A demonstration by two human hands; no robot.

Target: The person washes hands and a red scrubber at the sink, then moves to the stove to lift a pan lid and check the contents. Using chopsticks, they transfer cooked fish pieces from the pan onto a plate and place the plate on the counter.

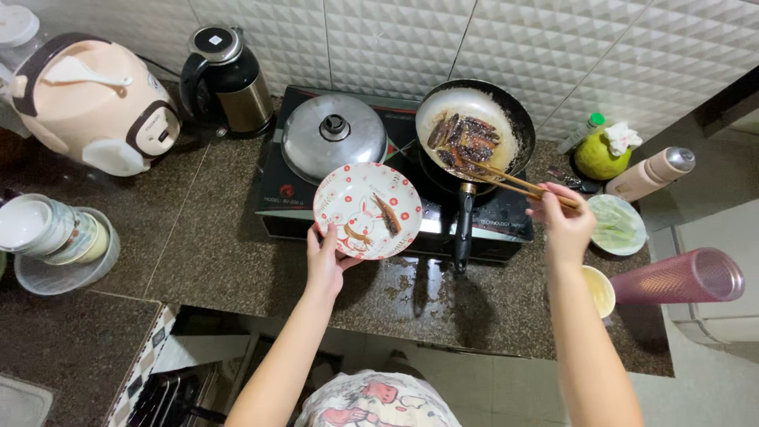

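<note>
Closest to the camera were the person's two bare arms reaching over a dark speckled counter (213, 237), so starting from the left: a pinkish rice cooker (87, 99) sat in the corner with a stack of bowls (51, 233) in front of it and a black-and-steel kettle (225, 79) just beside. Left hand (326, 259) was closed on the rim of a red-patterned plate (348, 198), holding it tilted over the front of the black stove (292, 190), near a pot with a steel lid (334, 134). Only one browned fish piece (387, 215) was on that plate. Right hand (563, 223) was pinched around wooden chopsticks (514, 182), tips down in the frying pan (518, 119) among the remaining fried pieces (465, 138). So plating looked barely started, with most of the fish left in the pan. Further right were a small white dish (624, 237) and a pink tumbler (680, 277) lying on its side.
</note>
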